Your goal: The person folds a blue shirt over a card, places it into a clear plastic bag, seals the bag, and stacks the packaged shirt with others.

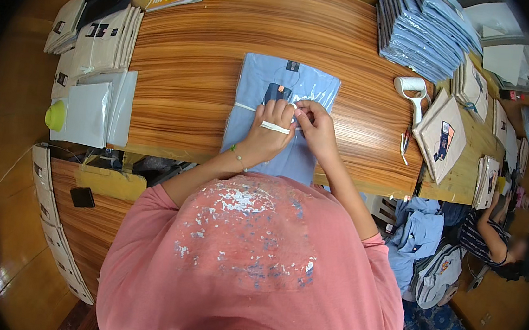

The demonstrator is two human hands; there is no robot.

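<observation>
A folded light-blue garment in a clear plastic bag (254,75) lies on the table before me, a dark tag near its top. Across its middle runs a thin white band (244,106). My left hand (272,131) rests on the package with fingers curled together at this band; a white strip (275,128) crosses the backs of its fingers. Close beside it, my right hand (317,130) pinches the band with thumb and forefinger, near the package's centre. The fingertips partly hide where the band's ends meet.
Blue bagged garments (417,33) are stacked at the far right. Nearer lie a white lint roller (411,85), small snips (405,143) and beige packages (442,139). Beige stacks (101,41) and white sheets (88,113) line the left edge. Another person (490,234) sits at far right.
</observation>
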